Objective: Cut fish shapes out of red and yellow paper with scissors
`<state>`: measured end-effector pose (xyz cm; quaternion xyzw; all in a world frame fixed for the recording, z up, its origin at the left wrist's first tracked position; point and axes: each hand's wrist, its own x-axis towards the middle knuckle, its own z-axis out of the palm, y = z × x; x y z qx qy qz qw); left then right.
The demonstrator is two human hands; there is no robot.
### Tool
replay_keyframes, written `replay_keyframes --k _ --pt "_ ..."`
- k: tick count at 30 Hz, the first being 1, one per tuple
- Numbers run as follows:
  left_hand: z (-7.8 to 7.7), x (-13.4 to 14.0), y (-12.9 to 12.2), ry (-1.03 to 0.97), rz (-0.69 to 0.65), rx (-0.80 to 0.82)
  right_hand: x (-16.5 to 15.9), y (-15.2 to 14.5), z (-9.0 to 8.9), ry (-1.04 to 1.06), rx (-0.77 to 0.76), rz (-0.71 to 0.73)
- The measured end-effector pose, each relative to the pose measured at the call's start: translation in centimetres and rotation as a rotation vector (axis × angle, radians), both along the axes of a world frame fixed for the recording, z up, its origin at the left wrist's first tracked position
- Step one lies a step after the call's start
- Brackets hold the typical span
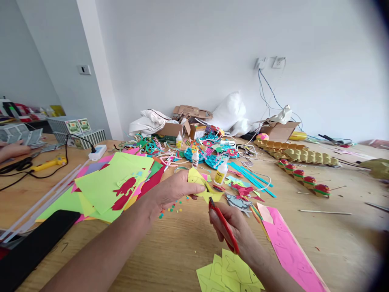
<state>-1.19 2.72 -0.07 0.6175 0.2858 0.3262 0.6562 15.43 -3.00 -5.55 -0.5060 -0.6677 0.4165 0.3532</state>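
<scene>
Left hand (pixel 178 190) pinches yellow paper (pixel 197 177), right hand (pixel 238 224) grips scissors (pixel 224 222). Boxes (pixel 172 129) line the desk's (pixel 146 259) back edge (pale wall (pixel 182 52) behind).

Area type: craft workshop or craft room. Indicators: wooden tabletop (pixel 164 255) carrying coloured paper sheets (pixel 106 182), a white squeeze bottle (pixel 220 173), red-handled scissors (pixel 225 227), moulded carton strips (pixel 313 157) and a corded yellow tool (pixel 48 164); cardboard boxes (pixel 279 132) stand against a plain wall (pixel 182 52).

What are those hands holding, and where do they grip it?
The left hand pinches a piece of yellow paper, thumb across its middle; the right hand holds red scissors by the handles.
</scene>
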Motion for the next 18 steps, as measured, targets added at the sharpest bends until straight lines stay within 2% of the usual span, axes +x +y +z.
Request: replay_keyframes --k 9,18 --pt "-0.14 -0.21 0.22 0.046 0.040 0.069 -0.42 -0.27 0.94 0.020 -0.044 0.001" --pt "-0.20 0.00 0.08 0.064 0.036 0.122 -0.42 -0.35 0.97 0.052 -0.026 0.032"
